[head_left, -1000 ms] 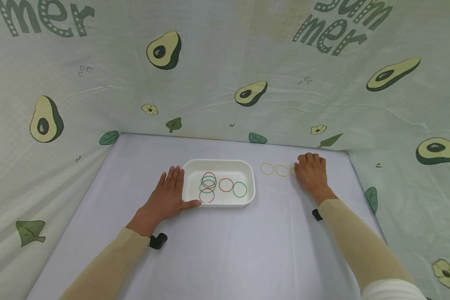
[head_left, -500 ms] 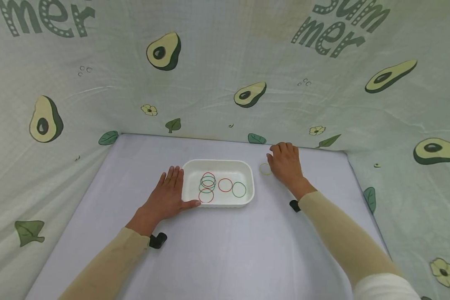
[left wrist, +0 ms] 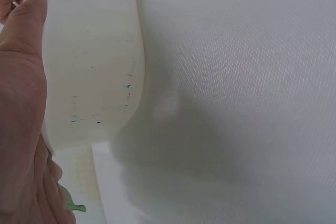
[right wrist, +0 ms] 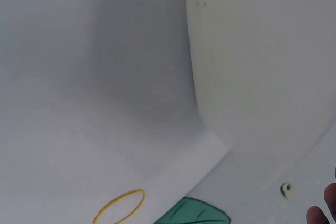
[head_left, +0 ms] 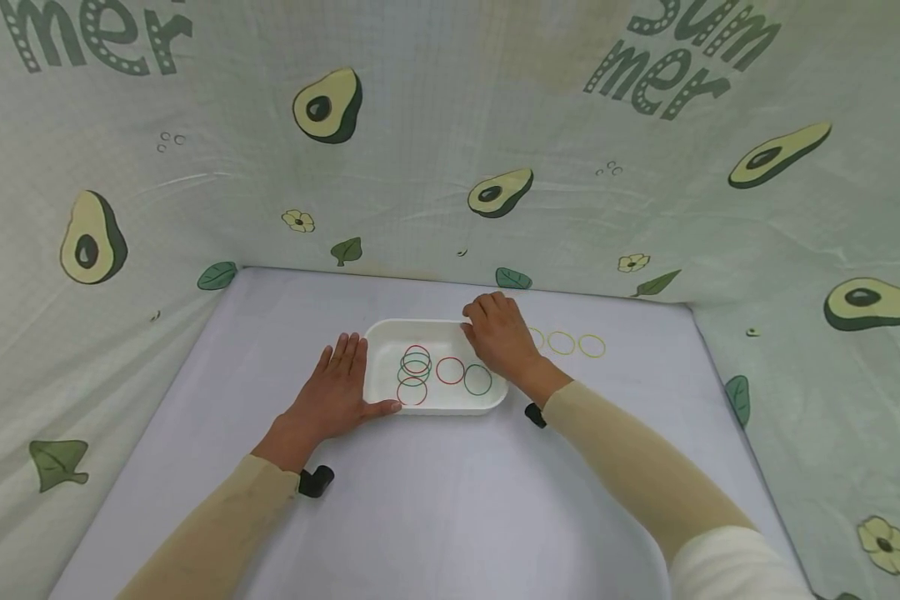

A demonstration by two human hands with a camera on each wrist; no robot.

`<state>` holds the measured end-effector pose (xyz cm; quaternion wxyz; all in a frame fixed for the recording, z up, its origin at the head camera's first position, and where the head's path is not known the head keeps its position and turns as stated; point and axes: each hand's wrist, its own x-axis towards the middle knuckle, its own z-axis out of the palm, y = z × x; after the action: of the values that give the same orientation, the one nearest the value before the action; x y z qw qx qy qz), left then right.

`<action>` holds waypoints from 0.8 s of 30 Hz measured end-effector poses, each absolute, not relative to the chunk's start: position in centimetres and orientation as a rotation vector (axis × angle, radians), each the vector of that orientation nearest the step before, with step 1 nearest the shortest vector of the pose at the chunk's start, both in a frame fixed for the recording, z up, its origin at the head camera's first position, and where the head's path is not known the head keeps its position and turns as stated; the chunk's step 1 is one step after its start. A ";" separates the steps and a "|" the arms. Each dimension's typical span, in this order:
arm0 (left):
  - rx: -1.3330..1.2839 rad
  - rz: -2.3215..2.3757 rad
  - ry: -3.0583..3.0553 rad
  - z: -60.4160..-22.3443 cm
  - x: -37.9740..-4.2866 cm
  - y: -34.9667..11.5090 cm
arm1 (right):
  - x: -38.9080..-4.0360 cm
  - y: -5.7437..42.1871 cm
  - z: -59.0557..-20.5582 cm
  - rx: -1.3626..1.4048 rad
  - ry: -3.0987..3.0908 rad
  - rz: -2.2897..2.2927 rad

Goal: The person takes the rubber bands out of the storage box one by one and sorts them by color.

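Observation:
A white tray (head_left: pixel 382 333) stands on the table with several thin red and green rubber bands inside, some overlapping on the left. A separate red rubber band (head_left: pixel 437 371) lies beside a green rubber band (head_left: pixel 465 380). My left hand (head_left: pixel 332 393) rests straight-fingered along the tray's left wall, its thumb at the front rim. Above the tray's right back part is my right hand (head_left: pixel 501 337), fingers bent, nothing visible in them; the fingertips are partly hidden. Right of the tray, yellow rubber bands (head_left: pixel 578 346) lie in a row, one partly behind that hand.
A white cloth (head_left: pixel 450 500) covers the table. Behind it and at both sides hangs a pale green curtain (head_left: pixel 420 142) printed with avocados and leaves. In the right wrist view, a yellow band (right wrist: pixel 118 198) lies near the table's back edge.
My right hand has moved left from the yellow rubber bands to over the tray, uncovering the rightmost yellow band, which lies on the table. My left hand has stayed in place.

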<state>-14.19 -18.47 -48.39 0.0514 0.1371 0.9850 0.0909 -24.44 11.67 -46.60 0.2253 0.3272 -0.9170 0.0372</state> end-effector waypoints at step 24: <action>0.410 0.272 3.015 -48.9 -13.1 -18.0 | -22.1 6.5 -49.8 1.267 -2.559 0.081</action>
<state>-13.07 -17.96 -48.90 0.0433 0.1340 0.9860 0.0891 -22.06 6.46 -49.80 0.1419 0.4392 -0.8867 0.0282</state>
